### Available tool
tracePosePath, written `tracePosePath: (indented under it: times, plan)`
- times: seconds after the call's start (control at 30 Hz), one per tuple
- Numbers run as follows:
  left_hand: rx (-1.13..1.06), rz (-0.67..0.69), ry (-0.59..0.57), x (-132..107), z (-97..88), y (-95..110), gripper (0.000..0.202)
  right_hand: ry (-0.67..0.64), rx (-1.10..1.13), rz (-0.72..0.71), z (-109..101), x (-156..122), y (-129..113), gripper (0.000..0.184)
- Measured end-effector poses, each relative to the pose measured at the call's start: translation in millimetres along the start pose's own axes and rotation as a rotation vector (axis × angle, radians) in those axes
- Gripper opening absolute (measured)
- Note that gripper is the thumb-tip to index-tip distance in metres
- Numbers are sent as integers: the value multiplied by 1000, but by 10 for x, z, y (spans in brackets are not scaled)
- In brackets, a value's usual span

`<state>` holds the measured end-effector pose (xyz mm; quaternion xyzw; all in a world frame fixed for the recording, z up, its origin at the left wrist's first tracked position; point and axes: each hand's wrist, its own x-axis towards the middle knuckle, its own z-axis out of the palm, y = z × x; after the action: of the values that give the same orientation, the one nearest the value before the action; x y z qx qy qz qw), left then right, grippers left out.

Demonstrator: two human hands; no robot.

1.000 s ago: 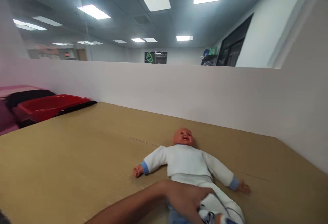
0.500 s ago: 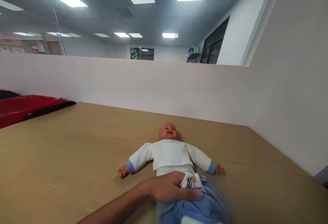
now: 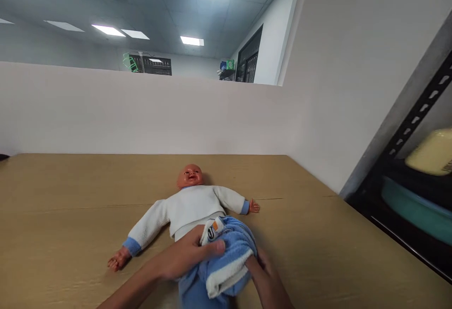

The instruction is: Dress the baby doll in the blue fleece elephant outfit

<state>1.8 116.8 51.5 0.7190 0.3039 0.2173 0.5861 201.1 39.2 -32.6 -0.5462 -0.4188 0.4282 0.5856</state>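
A baby doll (image 3: 189, 200) is laid on its back on the cardboard-covered desk (image 3: 70, 191), nearer the far edge than the near one and toward the right side, its head pointing at the white partition (image 3: 141, 111) along the far edge. A white long-sleeved top is worn on it, and blue trousers (image 3: 226, 257) with a white lining are bunched about its hips and legs.

The waistband is pinched by the left hand (image 3: 192, 255), thumb on top and fingers curled beneath the cloth. The right hand (image 3: 261, 266) is tucked against the right side of the bunched trousers; its fingers are largely hidden by the fabric, so how tightly it is closed cannot be told, though cloth appears to be held.

The trousers are judged soft, light and limp, likely to fold and slip unless gripped at the band on both sides. The doll is judged light, with hard, smooth limbs that may slide on the cardboard; it is best steadied at the hips or trunk.

A dark shelf (image 3: 406, 191) with stored items stands beyond the right edge.
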Motion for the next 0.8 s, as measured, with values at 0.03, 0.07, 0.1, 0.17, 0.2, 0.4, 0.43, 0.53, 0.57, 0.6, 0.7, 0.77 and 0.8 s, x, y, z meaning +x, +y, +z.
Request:
tracePosePath:
  times: [0.03,0.07,0.1,0.17,0.2,0.4,0.43,0.53,0.57,0.6,0.7,0.77,0.8]
  plan:
    - [-24,16,-10,9,2,9,67,-37,32,24,23,64,-45,41]
    - [-40,24,-12,17,9,17,67,-53,49,22,47,123,-88,43]
    - [-53,27,1,23,21,23,64,-52,52,7,73,175,-126,44]
    - [-90,17,54,29,52,31,60,-22,39,-23,122,256,-180,43]
    - [-114,8,75,30,67,33,59,-1,28,-29,144,286,-195,41]
    - [-170,56,138,79,114,23,49,-84,12,-109,140,395,-63,32]
    - [-170,68,163,99,117,7,45,-74,9,-112,116,411,-4,36]
    - [-151,89,218,154,128,-87,38,94,-23,-94,50,444,166,52]
    - [-129,93,225,167,132,-131,37,142,-40,-113,38,446,201,52]
    - [-102,95,232,175,136,-178,37,166,-56,-150,32,445,221,48]
    - [-15,111,287,182,142,-304,39,148,-32,-239,42,435,218,41]
    - [20,109,316,181,140,-344,44,124,21,-206,51,447,216,45]
    - [27,102,319,182,137,-348,44,117,34,-197,53,462,223,46]
